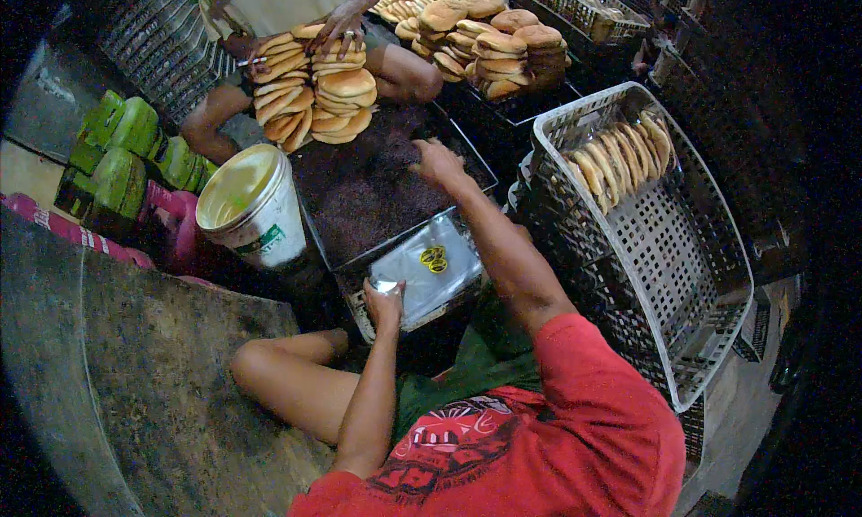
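My left hand [386, 303] has its fingers closed on the near-left edge of a clear plastic bag, where a white shine shows. The flat stack of clear plastic bags [409, 288] carries a yellow-and-black printed mark and lies at the near end of a dark metal tray [473, 149]. Dark brown crumbly stuff [359, 203] fills the tray's wider part. Above its right side my right hand [438, 164] reaches in, fingers pointing left and apart, with nothing visible in them. Stacked round flat buns [346, 91] stand at the tray's far-left corner, under another person's hand [341, 23].
Left of the tray stands a white bucket [292, 221] with yellowish residue inside. A grey plastic crate [628, 293] at right holds a row of bagged buns [620, 162]. More buns [503, 46] are piled at the back. Green and pink bundles [121, 176] lie far left.
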The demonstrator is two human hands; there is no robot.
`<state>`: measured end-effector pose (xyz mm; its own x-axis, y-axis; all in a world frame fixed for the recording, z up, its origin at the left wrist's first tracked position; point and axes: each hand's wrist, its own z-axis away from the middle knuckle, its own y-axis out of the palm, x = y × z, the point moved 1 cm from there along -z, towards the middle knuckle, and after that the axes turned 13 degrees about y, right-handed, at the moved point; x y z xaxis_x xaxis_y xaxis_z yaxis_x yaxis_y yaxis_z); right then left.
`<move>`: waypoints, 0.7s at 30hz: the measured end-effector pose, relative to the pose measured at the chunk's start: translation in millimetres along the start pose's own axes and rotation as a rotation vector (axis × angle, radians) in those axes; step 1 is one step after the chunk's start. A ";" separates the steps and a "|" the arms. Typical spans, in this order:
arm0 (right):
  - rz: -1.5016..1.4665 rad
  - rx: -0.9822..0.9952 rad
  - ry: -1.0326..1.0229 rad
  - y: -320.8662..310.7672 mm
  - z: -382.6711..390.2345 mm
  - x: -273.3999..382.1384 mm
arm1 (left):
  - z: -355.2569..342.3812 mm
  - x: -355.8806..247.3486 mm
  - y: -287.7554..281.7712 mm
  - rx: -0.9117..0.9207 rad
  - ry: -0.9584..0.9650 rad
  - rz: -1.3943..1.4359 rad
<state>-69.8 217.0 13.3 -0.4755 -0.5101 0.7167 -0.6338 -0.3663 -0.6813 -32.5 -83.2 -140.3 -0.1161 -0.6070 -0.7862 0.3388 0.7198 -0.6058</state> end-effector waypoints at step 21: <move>0.243 -0.096 -0.136 31.9 102.9 -70.8 | 31.5 -70.4 -32.3 -0.086 0.198 0.028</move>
<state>6.5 161.4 -74.5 -0.5388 -0.6758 0.5030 -0.5689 -0.1485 -0.8089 -5.8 -74.2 -61.6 -0.2918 -0.5144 -0.8064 0.2650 0.7666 -0.5849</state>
